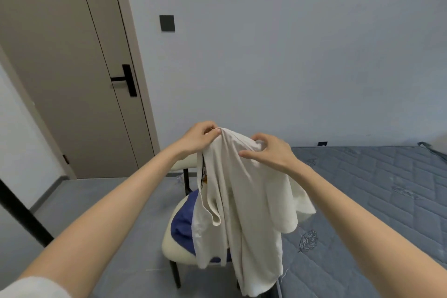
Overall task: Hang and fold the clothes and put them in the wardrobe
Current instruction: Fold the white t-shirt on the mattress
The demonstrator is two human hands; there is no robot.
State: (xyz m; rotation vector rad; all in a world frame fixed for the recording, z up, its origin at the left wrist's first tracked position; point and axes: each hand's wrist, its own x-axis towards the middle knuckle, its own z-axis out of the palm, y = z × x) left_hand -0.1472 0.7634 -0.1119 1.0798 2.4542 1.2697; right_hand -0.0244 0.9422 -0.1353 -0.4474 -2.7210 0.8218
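A person's left hand [199,139] pinches the top edge of a cream shirt [244,201]; the right hand [269,153] grips its bunched cloth with curled fingers. The shirt hangs over a chair [173,248] holding blue clothing [182,224].

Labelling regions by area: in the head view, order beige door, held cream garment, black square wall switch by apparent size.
Largest to smallest: beige door, cream garment (enlarged by nearness), black square wall switch.
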